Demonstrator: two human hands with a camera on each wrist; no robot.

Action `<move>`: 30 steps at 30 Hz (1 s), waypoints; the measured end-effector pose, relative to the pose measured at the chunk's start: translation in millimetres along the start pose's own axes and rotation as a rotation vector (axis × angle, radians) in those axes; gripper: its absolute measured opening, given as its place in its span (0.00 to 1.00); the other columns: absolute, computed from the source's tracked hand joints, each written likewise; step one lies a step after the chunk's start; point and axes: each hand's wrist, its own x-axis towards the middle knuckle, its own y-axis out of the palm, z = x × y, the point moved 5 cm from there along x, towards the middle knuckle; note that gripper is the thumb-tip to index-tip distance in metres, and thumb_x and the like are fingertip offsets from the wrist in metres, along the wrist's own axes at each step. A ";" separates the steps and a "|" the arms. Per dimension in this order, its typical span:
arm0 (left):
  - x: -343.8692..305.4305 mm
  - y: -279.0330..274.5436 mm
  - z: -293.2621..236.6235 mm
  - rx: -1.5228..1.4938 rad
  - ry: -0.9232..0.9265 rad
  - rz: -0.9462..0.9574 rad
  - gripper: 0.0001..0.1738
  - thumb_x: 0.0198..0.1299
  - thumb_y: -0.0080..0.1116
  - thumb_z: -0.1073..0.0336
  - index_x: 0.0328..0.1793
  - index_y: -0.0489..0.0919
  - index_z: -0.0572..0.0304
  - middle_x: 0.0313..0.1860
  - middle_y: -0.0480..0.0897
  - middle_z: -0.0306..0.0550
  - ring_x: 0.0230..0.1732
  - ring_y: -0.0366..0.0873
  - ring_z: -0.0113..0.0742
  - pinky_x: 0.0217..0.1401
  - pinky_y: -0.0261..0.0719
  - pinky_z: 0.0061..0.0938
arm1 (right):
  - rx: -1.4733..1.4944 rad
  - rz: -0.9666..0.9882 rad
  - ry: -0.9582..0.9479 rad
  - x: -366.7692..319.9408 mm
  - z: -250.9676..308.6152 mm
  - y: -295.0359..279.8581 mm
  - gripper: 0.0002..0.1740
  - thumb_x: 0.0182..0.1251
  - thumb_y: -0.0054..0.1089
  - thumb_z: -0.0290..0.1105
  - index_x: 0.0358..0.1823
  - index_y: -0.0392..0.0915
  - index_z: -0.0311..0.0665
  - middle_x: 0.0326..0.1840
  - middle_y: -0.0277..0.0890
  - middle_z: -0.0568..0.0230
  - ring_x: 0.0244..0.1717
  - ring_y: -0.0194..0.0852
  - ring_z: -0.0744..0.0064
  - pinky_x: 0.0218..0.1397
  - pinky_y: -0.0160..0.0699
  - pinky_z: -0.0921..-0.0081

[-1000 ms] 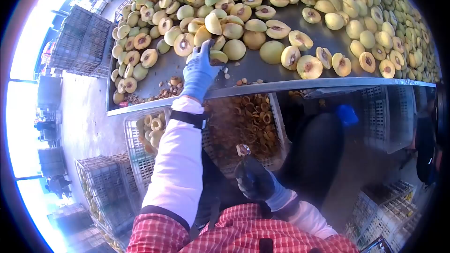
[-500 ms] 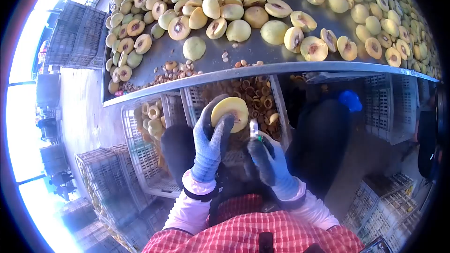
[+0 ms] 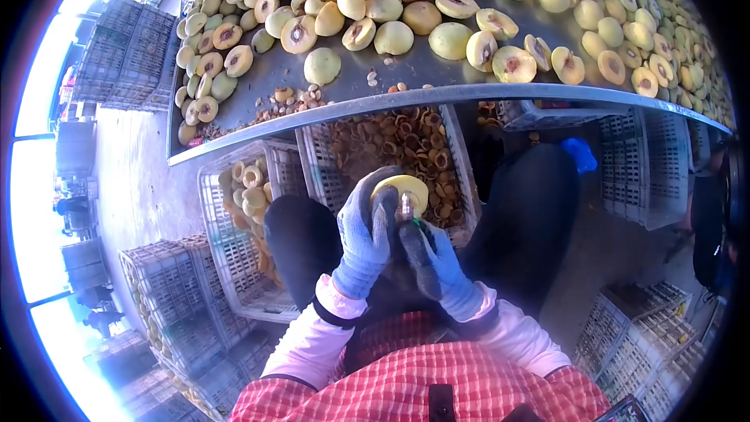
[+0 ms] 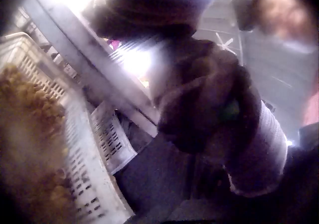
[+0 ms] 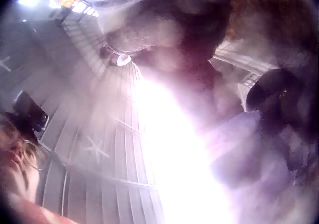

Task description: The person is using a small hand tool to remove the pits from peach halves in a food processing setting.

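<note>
Over my lap in the head view, my gloved left hand (image 3: 361, 238) grips a yellow peach half (image 3: 409, 187), fingers behind it and thumb at its near side. My gloved right hand (image 3: 437, 262) holds a small metal tool (image 3: 406, 205) with a bit of green at its grip. The tool's tip is at the cut face of the peach half, around its middle. Both hands are close together. In the left wrist view the dark gloves are blurred and hide the fruit; glare washes out much of the right wrist view.
A metal table (image 3: 469, 95) ahead bears many halved peaches, with loose pits along its near edge. Below that edge, a white crate (image 3: 467, 176) holds brown ring-shaped scraps. Another crate (image 3: 226, 266) to its left holds hollowed halves. More stacked crates (image 3: 176, 312) stand at left.
My left hand has come back from the table to my lap with a peach half. My right hand has moved up to it, bringing the tool's tip to the cut face.
</note>
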 end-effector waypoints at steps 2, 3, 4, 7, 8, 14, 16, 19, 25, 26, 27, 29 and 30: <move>-0.9 3.0 1.5 -0.021 -0.075 0.089 0.20 0.68 0.45 0.60 0.55 0.77 0.68 0.44 0.83 0.59 0.45 0.83 0.51 0.49 0.78 0.34 | -0.541 0.029 -0.401 -14.9 12.9 9.8 0.17 0.73 0.52 0.45 0.38 0.73 0.37 0.26 0.73 0.66 0.19 0.68 0.75 0.20 0.64 0.77; -0.7 5.0 2.1 -0.031 -0.112 0.134 0.20 0.68 0.45 0.59 0.55 0.77 0.68 0.43 0.83 0.59 0.44 0.83 0.53 0.49 0.78 0.34 | -0.839 0.016 -0.550 -18.5 17.0 14.0 0.18 0.73 0.52 0.47 0.37 0.73 0.38 0.25 0.72 0.68 0.17 0.67 0.76 0.19 0.63 0.78; -0.2 5.5 1.3 -0.003 -0.078 0.132 0.21 0.69 0.45 0.56 0.54 0.77 0.68 0.42 0.83 0.56 0.43 0.83 0.46 0.48 0.78 0.31 | -1.128 -0.041 -0.711 -22.3 20.8 17.5 0.20 0.72 0.51 0.50 0.36 0.72 0.39 0.24 0.71 0.69 0.16 0.66 0.77 0.17 0.62 0.79; -8.5 10.1 14.9 -0.301 -0.269 0.187 0.23 0.71 0.43 0.53 0.54 0.77 0.68 0.41 0.84 0.53 0.40 0.82 0.36 0.46 0.78 0.27 | -2.088 -0.319 -0.992 -18.7 18.8 16.9 0.26 0.71 0.46 0.58 0.34 0.71 0.40 0.19 0.67 0.70 0.13 0.61 0.78 0.14 0.60 0.80; -12.5 9.8 14.3 -0.309 -0.333 0.204 0.24 0.72 0.42 0.53 0.54 0.77 0.69 0.40 0.84 0.51 0.40 0.80 0.30 0.44 0.78 0.24 | -2.410 -0.426 -1.065 -14.5 15.7 15.0 0.28 0.71 0.44 0.60 0.34 0.71 0.41 0.17 0.66 0.70 0.12 0.59 0.78 0.13 0.59 0.80; -40.0 -35.9 32.3 0.364 0.107 -0.168 0.21 0.65 0.53 0.57 0.56 0.75 0.66 0.45 0.81 0.52 0.44 0.79 0.39 0.48 0.78 0.33 | -2.813 -0.429 -0.737 8.2 5.7 3.3 0.29 0.72 0.42 0.59 0.36 0.70 0.37 0.19 0.65 0.67 0.13 0.60 0.78 0.12 0.59 0.82; -48.0 -99.7 28.4 0.860 0.352 -0.358 0.26 0.58 0.63 0.62 0.60 0.72 0.67 0.47 0.80 0.56 0.45 0.80 0.47 0.47 0.79 0.38 | -2.811 -0.427 -0.953 -0.5 3.9 10.4 0.28 0.73 0.42 0.59 0.36 0.70 0.37 0.19 0.66 0.66 0.12 0.60 0.78 0.12 0.59 0.82; -27.1 -193.8 70.6 0.819 -0.391 -0.420 0.21 0.62 0.62 0.62 0.57 0.76 0.69 0.46 0.81 0.53 0.41 0.81 0.43 0.46 0.79 0.34 | -2.780 -0.558 -1.375 -10.6 8.2 19.9 0.27 0.74 0.40 0.57 0.37 0.73 0.39 0.19 0.66 0.68 0.11 0.58 0.79 0.12 0.59 0.83; 103.2 -114.0 27.8 0.606 -0.176 -0.264 0.23 0.58 0.66 0.54 0.54 0.79 0.60 0.52 0.80 0.54 0.47 0.81 0.44 0.46 0.78 0.34 | -2.785 -0.869 -1.728 -1.6 11.5 32.4 0.27 0.74 0.43 0.57 0.36 0.73 0.37 0.15 0.66 0.68 0.09 0.61 0.80 0.10 0.59 0.84; 132.1 -101.2 29.0 0.736 -0.161 -0.235 0.26 0.56 0.66 0.50 0.55 0.78 0.60 0.51 0.81 0.53 0.46 0.82 0.45 0.47 0.78 0.35 | -2.800 -0.866 -1.757 -7.4 8.7 37.8 0.27 0.74 0.43 0.57 0.36 0.73 0.37 0.15 0.67 0.68 0.09 0.62 0.80 0.10 0.58 0.84; 159.3 -87.2 30.5 0.865 -0.143 -0.199 0.29 0.55 0.66 0.46 0.55 0.78 0.60 0.50 0.82 0.53 0.46 0.82 0.46 0.48 0.78 0.37 | -2.816 -0.854 -1.789 -10.4 5.3 41.4 0.27 0.73 0.44 0.57 0.36 0.73 0.37 0.15 0.67 0.67 0.09 0.62 0.79 0.10 0.58 0.84; 200.9 -54.9 63.1 1.176 -0.240 0.063 0.36 0.57 0.60 0.39 0.60 0.74 0.61 0.45 0.83 0.56 0.45 0.82 0.53 0.51 0.77 0.41 | -2.874 -0.795 -1.871 -6.5 -2.7 37.0 0.27 0.73 0.46 0.56 0.36 0.73 0.37 0.14 0.68 0.68 0.09 0.63 0.79 0.10 0.58 0.83; 212.3 -49.0 67.6 1.179 -0.294 0.122 0.36 0.57 0.61 0.41 0.61 0.73 0.62 0.45 0.83 0.56 0.45 0.82 0.50 0.51 0.78 0.39 | -2.901 -0.758 -1.911 -4.5 -6.9 35.5 0.26 0.73 0.47 0.56 0.36 0.73 0.37 0.14 0.68 0.68 0.08 0.63 0.79 0.10 0.58 0.83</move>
